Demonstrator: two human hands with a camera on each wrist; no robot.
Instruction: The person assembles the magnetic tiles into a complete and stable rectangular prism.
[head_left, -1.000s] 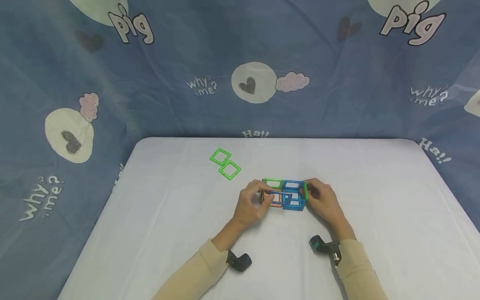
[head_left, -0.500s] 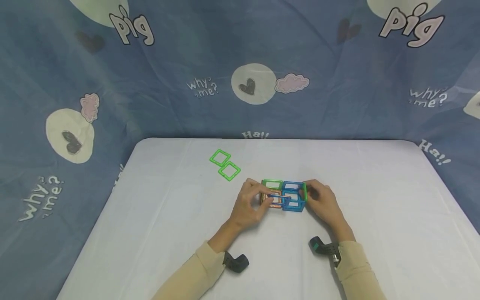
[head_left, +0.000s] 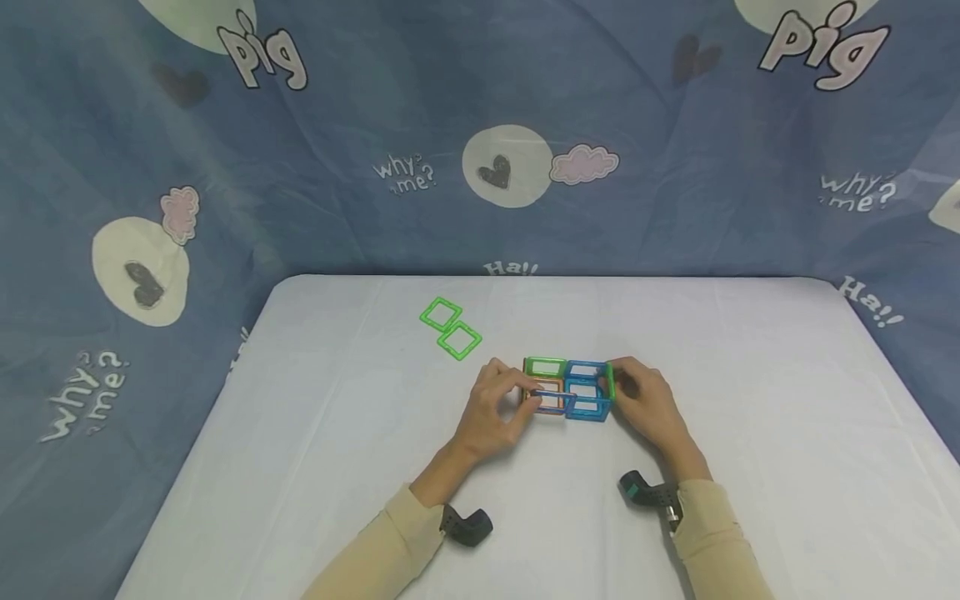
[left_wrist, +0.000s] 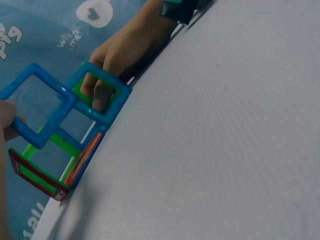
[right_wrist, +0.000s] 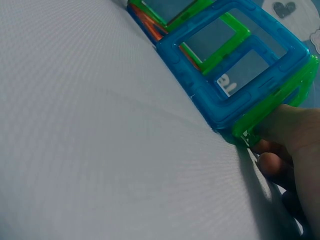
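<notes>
In the head view, a low box of see-through square magnetic tiles with blue, green and orange frames stands on the white table (head_left: 570,500). My left hand (head_left: 483,418) pinches a blue magnetic tile (left_wrist: 47,139) by its left edge, at the box's front left. That tile's other edge lies at or very near the blue front tile (right_wrist: 187,82); contact is unclear. My right hand (head_left: 651,406) holds the upright green magnetic tile (right_wrist: 265,110) at the box's right end, its fingers at the frame. An orange tile (head_left: 556,381) lies inside at the left.
Two loose green square tiles (head_left: 460,341) lie corner to corner behind and left of the box. A blue printed cloth (head_left: 337,225) hangs behind the table's far edge. Black wrist cameras (head_left: 467,527) sit at both cuffs.
My left hand has shifted slightly left, bringing the pinched blue tile left and a little down, more in line with the box's front. The right hand and box stay in place.
</notes>
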